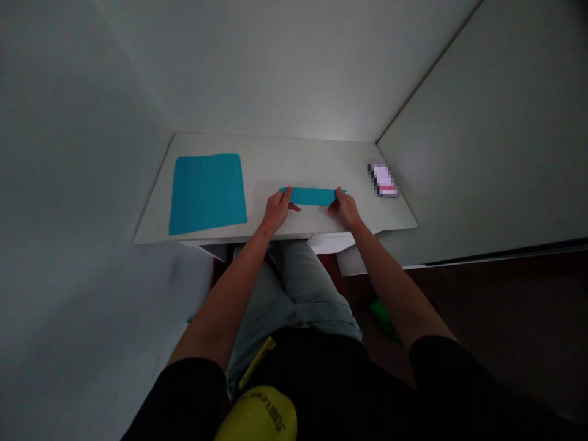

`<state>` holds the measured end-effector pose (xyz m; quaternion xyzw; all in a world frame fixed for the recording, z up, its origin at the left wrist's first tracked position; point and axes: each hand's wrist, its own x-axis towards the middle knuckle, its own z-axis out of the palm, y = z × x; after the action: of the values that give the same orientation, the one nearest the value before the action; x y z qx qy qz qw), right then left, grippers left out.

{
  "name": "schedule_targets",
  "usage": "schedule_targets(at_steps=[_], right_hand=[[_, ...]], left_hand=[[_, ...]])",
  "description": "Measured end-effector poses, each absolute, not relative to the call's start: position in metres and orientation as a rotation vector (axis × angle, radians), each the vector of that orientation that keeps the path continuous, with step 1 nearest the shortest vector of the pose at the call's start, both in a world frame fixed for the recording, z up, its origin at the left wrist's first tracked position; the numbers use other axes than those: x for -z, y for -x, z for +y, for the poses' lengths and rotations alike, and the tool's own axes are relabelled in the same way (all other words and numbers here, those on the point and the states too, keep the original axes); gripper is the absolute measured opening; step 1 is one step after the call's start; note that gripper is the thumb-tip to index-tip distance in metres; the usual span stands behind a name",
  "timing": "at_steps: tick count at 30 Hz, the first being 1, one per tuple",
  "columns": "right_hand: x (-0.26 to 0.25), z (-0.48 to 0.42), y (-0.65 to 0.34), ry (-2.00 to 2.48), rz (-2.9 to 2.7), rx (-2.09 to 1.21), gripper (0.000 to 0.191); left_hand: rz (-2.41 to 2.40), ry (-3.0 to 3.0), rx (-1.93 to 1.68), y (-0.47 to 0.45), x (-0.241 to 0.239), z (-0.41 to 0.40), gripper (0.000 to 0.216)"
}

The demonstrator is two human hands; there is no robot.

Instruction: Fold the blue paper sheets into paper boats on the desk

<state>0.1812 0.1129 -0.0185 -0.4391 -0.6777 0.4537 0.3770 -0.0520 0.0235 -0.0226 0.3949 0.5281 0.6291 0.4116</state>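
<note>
My left grip and right grip pinch opposite ends of the teal paper strip, pinning it flat to the worktop.

Black short sleeves, pale jeans

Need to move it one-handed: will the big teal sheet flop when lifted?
Probably floppy: the teal sheet lies thin and flat on the desk. Likely very light, and it may slide easily on that smooth top.
</note>
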Motion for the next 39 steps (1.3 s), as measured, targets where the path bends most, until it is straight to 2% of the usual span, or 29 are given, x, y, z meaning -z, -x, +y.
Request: schedule_targets(at_steps=[4, 12, 23, 29, 34, 39], right_hand=[[0.018, 0.114, -0.181, 1.083, -1.692, -1.138, 0.071], [0.014, 0.107, -0.183, 0.963, -1.714, -1.144, 0.058], [-0.006, 0.071, -0.208, 0.990, -2.019, -0.830, 0.039], [-0.027, 0.055, -0.208, 1.021, -2.082, -0.732, 0.033], [-0.041, 0.054, -0.207, 1.109, -2.123, -0.814, 0.038], [-0.064, 0.053, -0.203, 1.022, -2.385, -0.764, 0.029]], left_hand=[[1.206, -0.898, -1.643, 0.054, 0.021, 0.026, 0.049], [1.172, -0.888, -1.757, 0.057, 0.019, 0.028, 0.061], [1.174, -0.897, -1.677, 0.053, 0.017, 0.024, 0.064], [1.140, -0.848, -1.664, 0.048, 0.016, 0.024, 0.068], [1.130, -0.826, -1.696, 0.047, 0.015, 0.022, 0.067], [1.148, -0.924, -1.655, 0.047, 0.016, 0.020, 0.064]])
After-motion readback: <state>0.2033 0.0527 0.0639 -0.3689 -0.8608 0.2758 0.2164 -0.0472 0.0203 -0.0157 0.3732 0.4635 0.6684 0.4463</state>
